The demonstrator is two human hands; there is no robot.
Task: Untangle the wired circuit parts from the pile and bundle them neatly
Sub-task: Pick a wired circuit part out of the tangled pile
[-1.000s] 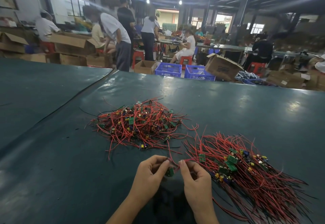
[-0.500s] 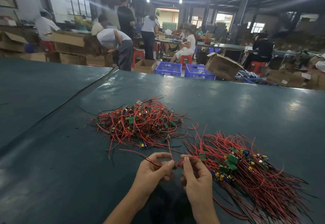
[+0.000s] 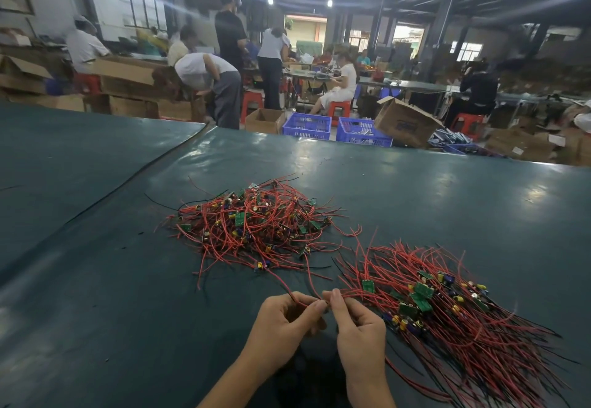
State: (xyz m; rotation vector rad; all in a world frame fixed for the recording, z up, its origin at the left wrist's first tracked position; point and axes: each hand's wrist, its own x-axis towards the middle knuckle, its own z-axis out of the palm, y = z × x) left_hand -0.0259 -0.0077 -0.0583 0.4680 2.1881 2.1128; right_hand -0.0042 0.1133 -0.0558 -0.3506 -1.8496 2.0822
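Beyond my dark green table (image 3: pixel 415 190) is a busy workshop with cartons and blue crates (image 3: pixel 307 126). The straightened bundle (image 3: pixel 447 305) at my right looks larger than the tangled pile (image 3: pixel 256 225) ahead, so I judge I'm past halfway. My left hand (image 3: pixel 281 327) and right hand (image 3: pixel 358 327) each pinch one red wire (image 3: pixel 284 283) trailing from the pile.

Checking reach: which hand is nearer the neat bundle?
Right. The right hand is at the left edge of the bundle; the left hand is farther left; both pinch a wire.
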